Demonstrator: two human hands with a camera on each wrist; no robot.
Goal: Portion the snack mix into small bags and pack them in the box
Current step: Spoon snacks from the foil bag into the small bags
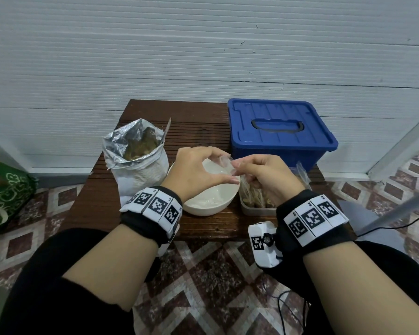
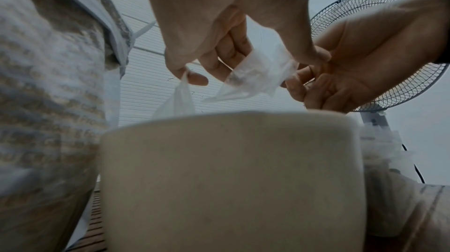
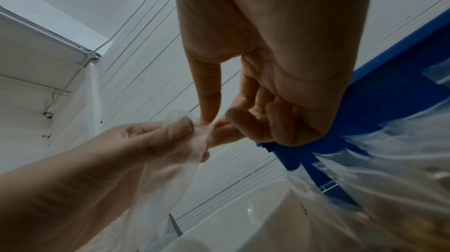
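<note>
Head view: left hand [image 1: 196,170] and right hand [image 1: 264,175] pinching small clear plastic bag [image 1: 224,164] above white ceramic bowl [image 1: 212,199]; closed blue plastic box [image 1: 279,131] behind.

Left wrist view: thin film [image 2: 255,72] bunched, likely to tear.

Right wrist view: fingertip [image 3: 208,113] hold shallow, could slip.

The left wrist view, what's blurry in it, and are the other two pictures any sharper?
Left wrist view: the cream ceramic bowl and the printed snack sack are smeared out of focus, while the small clear plastic bag is fairly crisp. Right wrist view: the left hand is soft. Head view: sharp, evenly lit, its edges bowed.
</note>
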